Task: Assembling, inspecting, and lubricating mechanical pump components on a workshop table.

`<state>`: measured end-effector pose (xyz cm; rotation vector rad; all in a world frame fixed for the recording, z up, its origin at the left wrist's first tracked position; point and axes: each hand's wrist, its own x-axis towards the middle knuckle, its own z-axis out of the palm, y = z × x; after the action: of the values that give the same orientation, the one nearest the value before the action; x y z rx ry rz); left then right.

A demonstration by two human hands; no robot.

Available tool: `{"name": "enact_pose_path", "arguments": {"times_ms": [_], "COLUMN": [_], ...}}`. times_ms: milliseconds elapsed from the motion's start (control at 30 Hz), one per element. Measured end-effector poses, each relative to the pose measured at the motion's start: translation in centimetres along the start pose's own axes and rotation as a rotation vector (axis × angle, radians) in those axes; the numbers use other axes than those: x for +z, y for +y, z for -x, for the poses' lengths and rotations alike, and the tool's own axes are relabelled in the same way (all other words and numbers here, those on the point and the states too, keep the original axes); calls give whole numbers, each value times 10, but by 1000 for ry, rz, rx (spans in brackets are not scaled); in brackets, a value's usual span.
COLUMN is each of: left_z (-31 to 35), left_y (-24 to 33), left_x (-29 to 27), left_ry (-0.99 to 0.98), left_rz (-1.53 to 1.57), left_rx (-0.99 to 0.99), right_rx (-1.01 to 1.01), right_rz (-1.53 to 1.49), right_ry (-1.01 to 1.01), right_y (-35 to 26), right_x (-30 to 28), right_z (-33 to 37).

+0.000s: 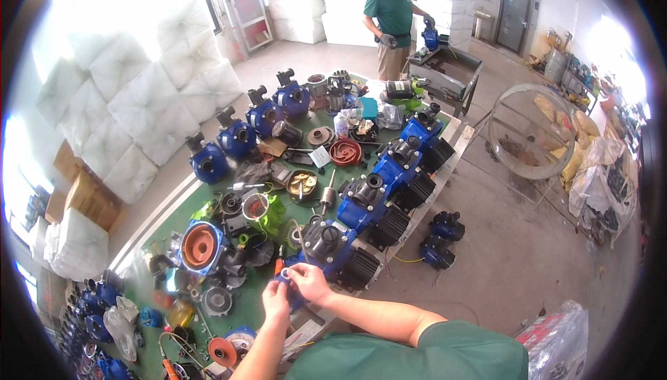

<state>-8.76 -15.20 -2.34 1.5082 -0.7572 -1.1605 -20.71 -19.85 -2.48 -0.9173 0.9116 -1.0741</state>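
Over the near edge of the bench, my left hand (pixel 276 299) and my right hand (pixel 310 283) meet with their fingers pinched. A small pale ring (pixel 285 274) shows at my right fingertips. Whatever my left fingers grip is too small to make out, though something bluish shows beside them. Just beyond the hands lies a tool with an orange handle (pixel 279 265). To the right of them, a blue pump with a black motor (pixel 335 249) heads a row of similar pumps along the bench edge.
Pump parts crowd the green bench top (pixel 163 208), among them a reddish-brown impeller housing (pixel 200 246) and a red impeller (pixel 345 152). Blue pump bodies (pixel 208 161) line the far left edge. Two pumps (pixel 439 241) sit on the floor. A co-worker (pixel 390 15) stands by a metal cart (pixel 445 74).
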Motion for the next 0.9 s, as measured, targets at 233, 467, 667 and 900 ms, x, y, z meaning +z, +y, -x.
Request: {"name": "enact_pose_path", "arguments": {"times_ms": [233,467,667,900], "left_z": [0,3,-14,-10], "left_y": [-1,10,-4,15], "left_x": [-4,-1,-34,-25], "left_ry": [81,49,-160,-186], "left_rz": [387,413,-102,-116], "left_rx": [-53,-100,16,-54], "right_rx": [16,108,243,268], "right_rz": [-10,-269,126,114], "right_ry": [-20,-63,-384,-500], "right_y": [6,22,-4,14], "right_x": [8,12,-14,-24], "right_z": [0,12,-4,-10]}}
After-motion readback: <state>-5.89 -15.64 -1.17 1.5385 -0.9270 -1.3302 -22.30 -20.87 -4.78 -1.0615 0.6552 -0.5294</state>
